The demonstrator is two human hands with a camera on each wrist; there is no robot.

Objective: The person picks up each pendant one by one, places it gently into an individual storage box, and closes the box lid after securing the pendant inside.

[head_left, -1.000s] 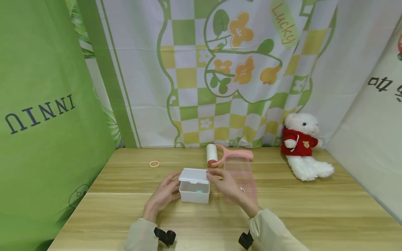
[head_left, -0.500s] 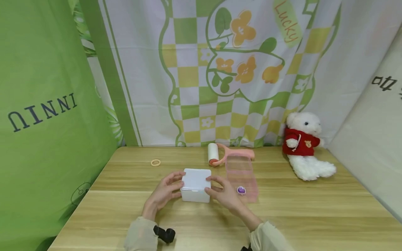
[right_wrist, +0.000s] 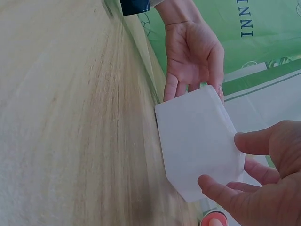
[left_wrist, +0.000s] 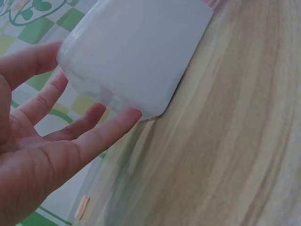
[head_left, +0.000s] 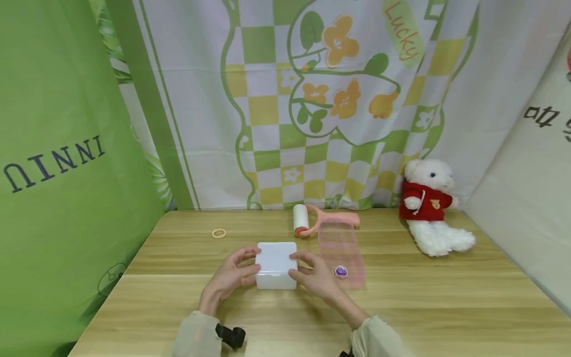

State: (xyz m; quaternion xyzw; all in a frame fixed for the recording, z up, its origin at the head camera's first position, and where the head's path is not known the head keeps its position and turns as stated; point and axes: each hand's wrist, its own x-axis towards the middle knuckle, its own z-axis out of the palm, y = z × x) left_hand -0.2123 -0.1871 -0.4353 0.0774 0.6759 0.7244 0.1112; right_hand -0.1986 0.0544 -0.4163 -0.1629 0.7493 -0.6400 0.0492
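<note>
A small white translucent plastic box (head_left: 276, 265) sits on the wooden table in front of me, its lid down flat over the top. My left hand (head_left: 229, 274) holds the box's left side, fingertips and thumb at its edges. From the opposite side my right hand (head_left: 315, 277) grips it, thumb near the front corner and index finger on the lid's edge. In the left wrist view, the left fingers are spread along the box wall (left_wrist: 136, 56). The right wrist view shows the box (right_wrist: 197, 136) between both hands. Its contents are hidden.
Behind the box lies a lint roller (head_left: 301, 220) with a pink handle. A pink translucent sleeve (head_left: 339, 248) lies to the right, with a purple gem piece (head_left: 341, 271) on it. A beige ring (head_left: 218, 233) lies back left; a white plush toy (head_left: 426, 208) sits back right.
The box's lid has gone from partly raised to down flat. My right hand has moved from the lid's raised corner to the box's right side; the purple gem piece is now uncovered.
</note>
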